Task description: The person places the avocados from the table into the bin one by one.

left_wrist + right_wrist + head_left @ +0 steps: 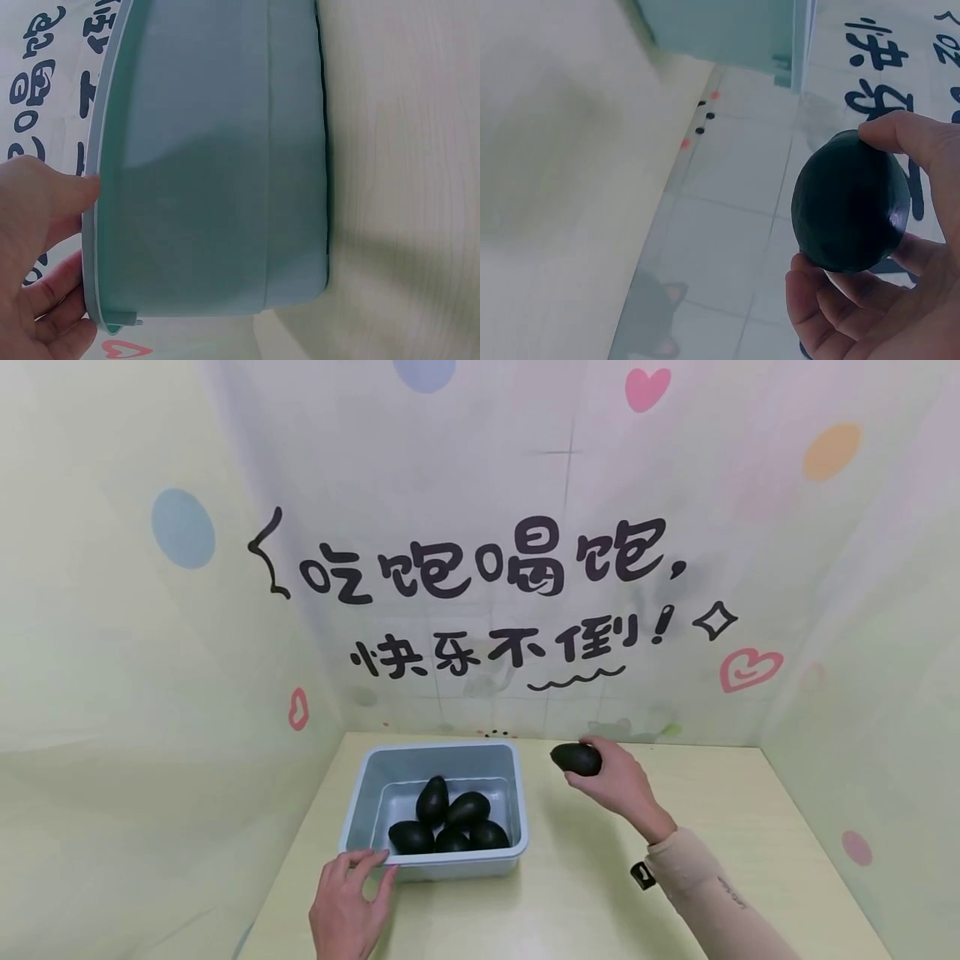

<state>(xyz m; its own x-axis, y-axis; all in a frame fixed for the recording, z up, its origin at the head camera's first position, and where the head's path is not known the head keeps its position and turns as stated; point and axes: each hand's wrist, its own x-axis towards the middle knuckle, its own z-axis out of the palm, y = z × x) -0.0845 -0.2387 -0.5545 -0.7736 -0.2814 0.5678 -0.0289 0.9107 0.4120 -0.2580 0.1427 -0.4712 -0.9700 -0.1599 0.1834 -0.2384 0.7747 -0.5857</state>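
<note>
In the head view my right hand [617,778] holds a dark avocado [577,759] above the table, to the right of a light blue plastic bin [480,859]. The right wrist view shows thumb and fingertips gripping this avocado [847,202] from opposite sides. My left hand [348,906] is at the bin's near left corner. Seen from the left wrist, its thumb and fingers pinch the rim of the bin [202,187]. Several dark avocados [468,810] lie inside the bin, mostly toward its near side.
The bin stands on a pale wooden table [585,893], left of the middle. Behind it hangs a printed backdrop [480,485] with black lettering, and fabric walls close in both sides. A small black tag [642,875] is by the right cuff.
</note>
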